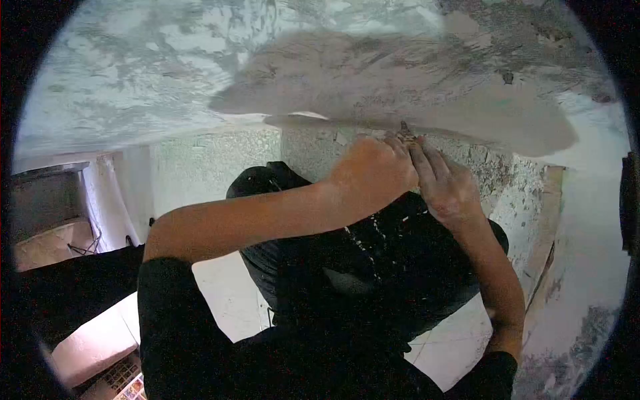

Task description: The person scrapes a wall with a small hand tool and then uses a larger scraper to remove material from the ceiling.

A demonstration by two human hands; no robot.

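My left hand (373, 170) is closed in a fist at the base of the patchy wall (167, 60), knuckles up. Right beside it, my right hand (450, 190) has its fingers long and pressed together, their tips meeting the left hand. Pale dust coats the right fingers. Between the fingertips a small brownish, rough-looking piece (405, 133) shows, pointing towards the wall; its kind cannot be made out. Most of whatever the left fist grips is hidden. A large shadow falls on the wall just beyond both hands.
My bent knees in black, white-spattered trousers (360, 247) are below the hands. Speckled flooring (213, 153) runs along the wall. A wooden strip (543, 220) lies to the right by another wall. At left are a pale curtain (110, 193) and a dark band.
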